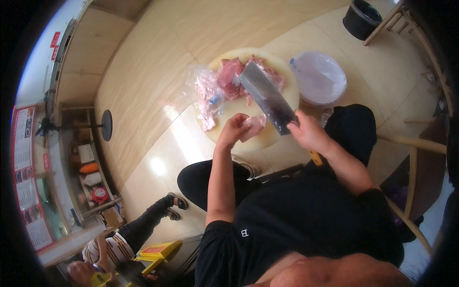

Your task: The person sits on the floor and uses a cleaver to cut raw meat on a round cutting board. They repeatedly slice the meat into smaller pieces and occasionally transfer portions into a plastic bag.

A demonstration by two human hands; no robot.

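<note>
My right hand (309,132) grips a cleaver (267,98) with a yellow handle, its broad steel blade slanting up and left over the round cutting board (247,141). A pale pink piece of meat (254,128) is held in my left hand (235,128), just left of the blade's lower end. Larger chunks of raw red meat (229,77) lie at the board's far side, partly covered by the blade. On the board's left, a clear plastic bag (208,86) lies with whitish-pink trimmings (208,120) in and beside it.
Right of the board stands a round basin (319,77) lined with clear plastic. A black bucket (361,19) is at the top right, near wooden chair legs (383,27). Another person (111,247) is at the lower left, by a counter. A pedestal fan (107,125) stands at left.
</note>
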